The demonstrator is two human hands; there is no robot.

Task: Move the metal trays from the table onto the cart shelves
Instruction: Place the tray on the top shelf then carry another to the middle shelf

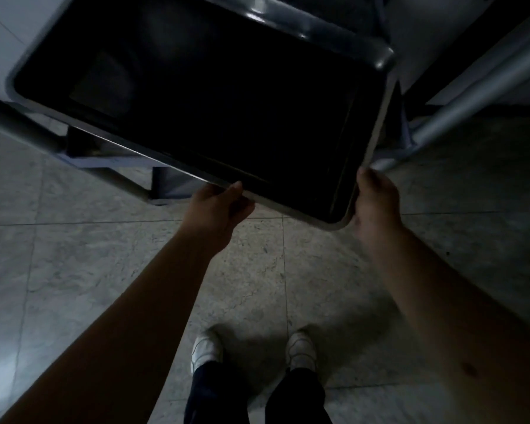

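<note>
Both hands, left [219,206] and right [375,203], grip the tray [196,96] by its near rim, seemingly mid-carry to the cart [22,123]; next it needs levelling and sliding onto a shelf.

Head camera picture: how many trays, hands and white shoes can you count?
Dark rectangular metal tray: 1
Hands gripping the tray's near rim: 2, the left hand and the right hand
White shoes on the grey tiled floor: 2, one and the other
Total: 5
</note>
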